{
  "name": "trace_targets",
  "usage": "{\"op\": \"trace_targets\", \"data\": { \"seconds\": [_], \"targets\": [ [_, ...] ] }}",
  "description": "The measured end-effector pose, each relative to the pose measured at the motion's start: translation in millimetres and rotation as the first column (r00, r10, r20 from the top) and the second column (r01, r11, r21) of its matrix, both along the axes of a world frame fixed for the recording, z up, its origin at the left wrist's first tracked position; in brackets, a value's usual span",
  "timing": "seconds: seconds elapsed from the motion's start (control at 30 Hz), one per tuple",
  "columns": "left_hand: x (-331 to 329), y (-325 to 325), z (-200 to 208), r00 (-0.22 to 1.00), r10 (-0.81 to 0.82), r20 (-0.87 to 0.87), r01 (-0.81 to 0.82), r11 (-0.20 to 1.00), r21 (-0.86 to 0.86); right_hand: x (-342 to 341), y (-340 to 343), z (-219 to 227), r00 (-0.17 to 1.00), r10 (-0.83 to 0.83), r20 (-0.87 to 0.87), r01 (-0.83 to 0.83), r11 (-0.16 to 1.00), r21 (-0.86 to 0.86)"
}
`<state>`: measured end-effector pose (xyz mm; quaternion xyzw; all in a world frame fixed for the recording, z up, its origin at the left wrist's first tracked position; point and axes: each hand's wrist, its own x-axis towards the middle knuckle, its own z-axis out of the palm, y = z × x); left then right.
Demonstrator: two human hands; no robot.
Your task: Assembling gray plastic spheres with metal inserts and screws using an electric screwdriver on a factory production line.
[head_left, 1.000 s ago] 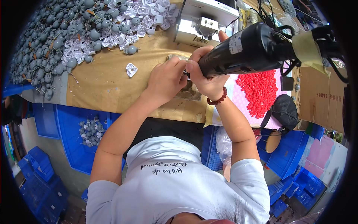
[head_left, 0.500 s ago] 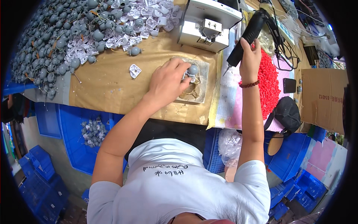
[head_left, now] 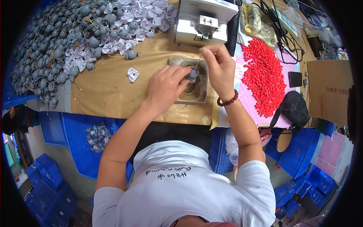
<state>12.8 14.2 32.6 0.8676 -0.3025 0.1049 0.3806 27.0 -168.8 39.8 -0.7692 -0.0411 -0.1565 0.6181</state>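
Note:
My left hand (head_left: 166, 85) is closed on a small grey ball-shaped part (head_left: 193, 73), holding it in a square, worn block (head_left: 200, 96) on the brown-covered bench. Above that part, my right hand (head_left: 220, 66) is raised with thumb and forefinger pinched on a thin pale cord (head_left: 199, 58) that runs up from beside the ball. A loose white plastic piece (head_left: 133, 75) with holes lies to the left of my left hand. My fingers hide part of the grey ball part's lower side.
Grey ball parts (head_left: 41, 56) and white pieces (head_left: 145, 24) are heaped at the far left. A white-and-metal machine (head_left: 204, 26) stands behind the block, a dark upright shape (head_left: 233, 32) beside it. Small red parts (head_left: 264, 77), a phone (head_left: 295, 79) and a black cap (head_left: 294, 109) lie right.
My right hand has let go of the black electric screwdriver and moved left to the cord above the block. My left hand stays on the grey ball part.

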Motion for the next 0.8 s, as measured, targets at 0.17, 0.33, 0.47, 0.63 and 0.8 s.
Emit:
{"op": "trace_targets", "data": {
  "seconds": [0.17, 0.33, 0.47, 0.63, 0.8],
  "targets": [
    [-1, 5, 3, 0.994, -0.036, -0.099, 0.027, 0.995, -0.096, 2, -3, 13, 0.983, 0.125, -0.136, -0.087, 0.961, 0.261],
    [-35, 82, 35, 0.970, -0.014, -0.244, 0.028, 0.998, 0.052, -5, -60, 11, 0.969, 0.178, -0.172, -0.170, 0.984, 0.062],
    [-68, 200, 86, 0.835, 0.209, -0.510, 0.196, 0.753, 0.629, -6, -137, 2, 0.997, -0.075, -0.005, 0.051, 0.715, -0.698],
    [-66, 203, 86, 0.919, 0.268, -0.289, -0.040, 0.793, 0.608, -8, -177, -7, 0.996, -0.074, -0.053, -0.026, 0.326, -0.945],
    [-20, 131, 25, 0.923, 0.375, -0.085, -0.299, 0.839, 0.454, -3, -184, -24, 0.999, 0.004, -0.035, -0.035, 0.286, -0.957]
  ]
}}
